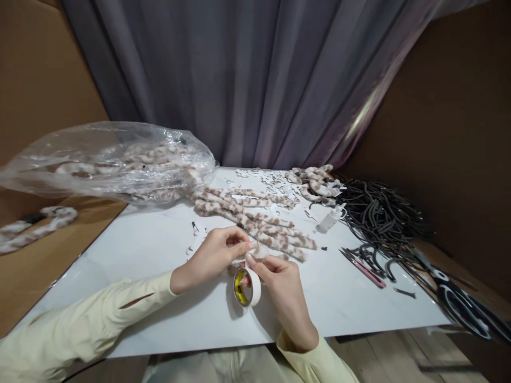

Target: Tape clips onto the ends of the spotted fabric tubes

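**Print on Tape Core Too Small to Read**

The yellow label [239, 280] inside the core of the white tape roll [256, 290] carried dark print, but its letters were too small and blurred to make out, and no brand could be told. Small pale marks showed on the pink-handled tool [369, 273]; whether they were lettering could not be told. No word, number or sign was legible anywhere in the view.
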Demonstrator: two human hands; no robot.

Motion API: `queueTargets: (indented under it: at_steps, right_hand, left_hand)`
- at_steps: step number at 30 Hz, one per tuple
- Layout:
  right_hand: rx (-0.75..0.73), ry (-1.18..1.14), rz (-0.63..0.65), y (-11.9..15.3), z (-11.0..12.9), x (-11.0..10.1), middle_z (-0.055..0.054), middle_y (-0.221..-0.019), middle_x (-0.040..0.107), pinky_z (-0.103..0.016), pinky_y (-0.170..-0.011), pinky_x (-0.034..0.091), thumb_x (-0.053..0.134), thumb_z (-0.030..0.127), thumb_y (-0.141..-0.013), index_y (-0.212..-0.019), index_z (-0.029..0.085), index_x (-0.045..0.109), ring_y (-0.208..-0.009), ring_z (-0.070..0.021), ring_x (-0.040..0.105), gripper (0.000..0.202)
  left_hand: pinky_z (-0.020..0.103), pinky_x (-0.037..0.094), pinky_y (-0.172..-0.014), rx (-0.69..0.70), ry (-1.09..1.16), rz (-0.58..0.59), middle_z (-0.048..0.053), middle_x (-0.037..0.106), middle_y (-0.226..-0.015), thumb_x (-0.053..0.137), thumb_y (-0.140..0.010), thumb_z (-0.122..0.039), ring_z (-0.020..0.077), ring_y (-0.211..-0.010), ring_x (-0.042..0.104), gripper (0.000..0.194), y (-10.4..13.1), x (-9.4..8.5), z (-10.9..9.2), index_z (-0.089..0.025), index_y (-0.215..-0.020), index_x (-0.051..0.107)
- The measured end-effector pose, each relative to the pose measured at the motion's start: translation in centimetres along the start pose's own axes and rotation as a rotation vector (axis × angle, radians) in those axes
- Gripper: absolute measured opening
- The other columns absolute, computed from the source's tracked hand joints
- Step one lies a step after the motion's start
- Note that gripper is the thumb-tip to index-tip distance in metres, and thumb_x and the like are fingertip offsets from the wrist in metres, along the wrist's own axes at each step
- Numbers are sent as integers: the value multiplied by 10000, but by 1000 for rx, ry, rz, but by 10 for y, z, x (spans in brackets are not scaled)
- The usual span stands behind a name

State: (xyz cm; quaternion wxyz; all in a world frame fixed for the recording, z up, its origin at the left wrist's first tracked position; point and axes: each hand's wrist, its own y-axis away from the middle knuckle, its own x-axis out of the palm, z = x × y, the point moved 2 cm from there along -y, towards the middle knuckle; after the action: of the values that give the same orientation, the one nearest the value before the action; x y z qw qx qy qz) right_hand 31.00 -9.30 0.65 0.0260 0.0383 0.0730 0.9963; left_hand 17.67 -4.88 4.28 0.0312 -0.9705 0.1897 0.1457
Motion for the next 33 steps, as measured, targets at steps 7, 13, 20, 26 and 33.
queueTargets:
  at_steps: [7,13,20,26,33]
  right_hand:
    - [-219,273,-132,1,-1,-6,28,-439,409,-214,-435,267,622,300,-701,-460,138,582,-469,-82,320,293]
    - [-278,350,-184,4,-5,-8,19,-431,429,-222,-431,277,596,256,-702,-442,150,584,-458,-93,323,281]
    - [-301,332,-207,2,8,-14,-11,-564,625,-234,-512,408,649,360,-722,-613,170,700,-537,-138,500,226]
    - [-166,122,-30,-2,10,-21,-45,-789,727,-267,-647,511,733,326,-653,-779,191,733,-714,-190,649,185]
    - [-93,76,88,-3,13,-22,-71,-835,725,-309,-677,542,721,391,-665,-822,167,721,-773,-231,670,273]
  left_hand:
    - [187,376,-437,-51,53,107,-5,579,-572,577,-778,-320,107,-482,534,199,3,2,-2,-129,-727,598]
    - [197,400,-502,-23,71,154,3,589,-592,590,-767,-289,104,-533,532,182,2,1,0,-121,-698,603]
    - [202,418,-511,19,91,202,-12,596,-675,555,-812,-395,104,-542,553,241,1,5,4,-161,-870,566]
    - [205,418,-520,-80,75,241,10,614,-701,558,-799,-451,119,-581,566,311,-3,2,7,-144,-842,583]
    - [198,405,-560,-59,53,177,14,608,-738,569,-783,-474,112,-625,525,351,-4,-4,1,-133,-830,638]
